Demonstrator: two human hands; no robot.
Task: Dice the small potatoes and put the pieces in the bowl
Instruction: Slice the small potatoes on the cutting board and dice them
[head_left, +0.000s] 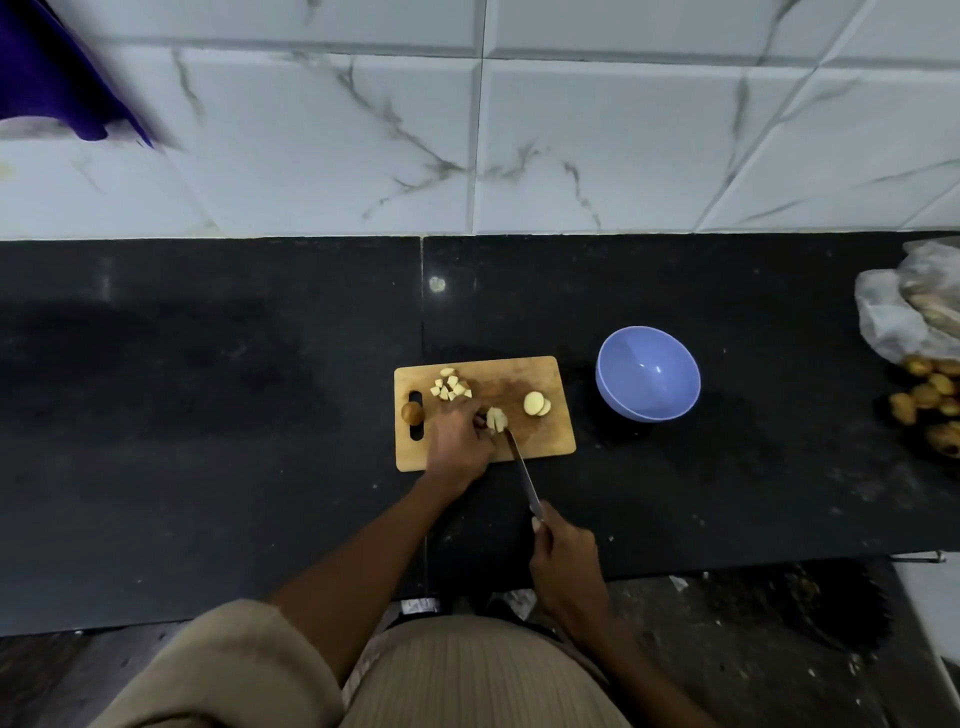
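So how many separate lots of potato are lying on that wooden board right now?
4: a heap of diced pieces at the far left, a whole brown potato by the handle slot, the piece being cut under the left hand, and two halves toward the bowl. The hand may hide more.

Dim light, wide-angle edge distortion

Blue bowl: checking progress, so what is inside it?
The blue bowl looks empty; its whole inside shows. The diced potato pieces lie on the cutting board.
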